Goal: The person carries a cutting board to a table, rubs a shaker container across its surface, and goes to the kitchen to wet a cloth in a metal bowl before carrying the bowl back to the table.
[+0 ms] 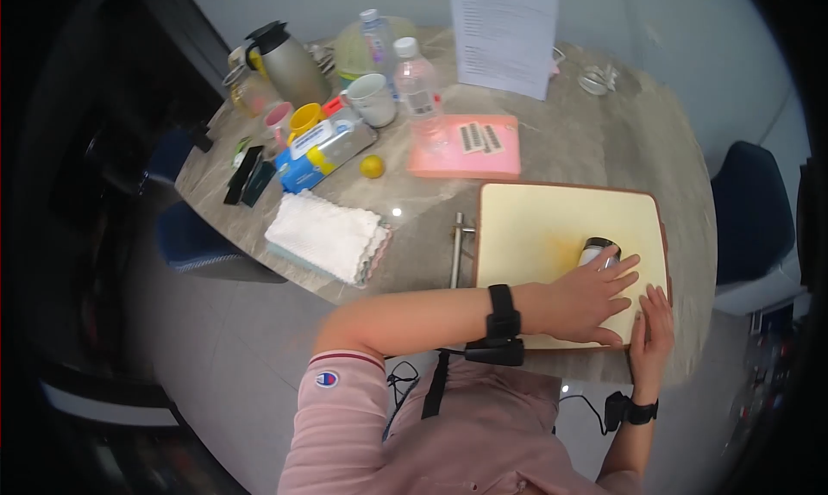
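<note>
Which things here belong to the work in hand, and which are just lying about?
Apparently in use:
cream board, right hand at its edge
black-rimmed container, partly covered by the left hand

Lying about:
white cloth
yellow fruit
pink box
yellow mug
silver jug
printed sheet

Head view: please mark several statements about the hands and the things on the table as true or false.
1. The left hand is spread over the dark-rimmed container on the cream board. True.
2. The right hand is raised well away from the cream board. False: the right hand is at its near right corner.
3. The yellow fruit lies on the cream board. False: the yellow fruit lies on the table.
4. The white cloth lies to the left of the cream board. True.
5. The printed sheet lies flat. False: the printed sheet stands upright.
</note>
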A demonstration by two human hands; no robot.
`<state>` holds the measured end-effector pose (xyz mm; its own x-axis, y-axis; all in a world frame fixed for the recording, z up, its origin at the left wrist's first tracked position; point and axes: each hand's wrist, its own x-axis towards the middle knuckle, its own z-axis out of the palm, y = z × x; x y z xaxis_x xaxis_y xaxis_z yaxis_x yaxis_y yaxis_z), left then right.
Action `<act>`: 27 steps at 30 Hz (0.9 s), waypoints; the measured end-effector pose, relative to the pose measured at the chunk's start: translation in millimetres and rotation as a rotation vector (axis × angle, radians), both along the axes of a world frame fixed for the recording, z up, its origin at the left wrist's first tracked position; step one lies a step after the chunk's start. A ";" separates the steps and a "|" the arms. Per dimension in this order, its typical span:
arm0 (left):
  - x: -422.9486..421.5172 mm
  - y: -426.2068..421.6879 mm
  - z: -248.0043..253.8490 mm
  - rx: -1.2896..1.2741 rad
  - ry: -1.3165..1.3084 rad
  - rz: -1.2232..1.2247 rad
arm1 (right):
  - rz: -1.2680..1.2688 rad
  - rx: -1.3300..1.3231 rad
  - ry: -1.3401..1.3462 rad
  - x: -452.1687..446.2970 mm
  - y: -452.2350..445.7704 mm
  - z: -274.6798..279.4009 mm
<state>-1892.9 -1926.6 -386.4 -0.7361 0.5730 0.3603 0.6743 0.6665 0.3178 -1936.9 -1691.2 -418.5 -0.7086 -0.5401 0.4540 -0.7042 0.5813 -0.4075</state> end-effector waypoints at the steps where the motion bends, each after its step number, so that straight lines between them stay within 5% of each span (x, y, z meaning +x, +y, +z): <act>1: -5.2 14.3 -0.2 0.046 0.015 -0.014 | -0.002 0.001 0.001 -2.6 0.6 -2.7; 4: -23.1 55.4 5.2 0.063 -0.152 -0.100 | 0.000 -0.053 0.038 -11.4 12.5 -22.2; 7: -38.4 82.6 -4.3 0.270 -0.119 -0.152 | -0.160 -0.201 -0.348 1.3 11.6 -19.0; 9: -43.8 86.6 -9.6 0.244 -0.061 -0.150 | -0.198 -0.047 -0.409 3.1 9.4 0.6; 12: -33.4 61.5 2.2 -0.079 -0.082 -0.075 | 0.018 -0.038 0.075 -9.8 13.7 -12.0; 15: -13.4 24.2 15.4 -0.307 -0.156 0.146 | -0.020 -0.024 0.026 -5.4 6.4 -1.6; 20: 33.4 -33.1 13.5 0.043 -0.186 0.307 | -0.084 0.036 0.060 -4.7 6.6 -1.2; 27: 67.0 -61.5 4.8 0.141 -0.215 0.400 | -0.248 0.063 0.062 5.8 -1.6 -5.1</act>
<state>-1825.9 -1988.1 -381.6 -0.9553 0.1862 0.2295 0.2829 0.8008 0.5278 -1931.1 -1692.8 -423.6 -0.7947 -0.3825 0.4713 -0.5598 0.7621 -0.3254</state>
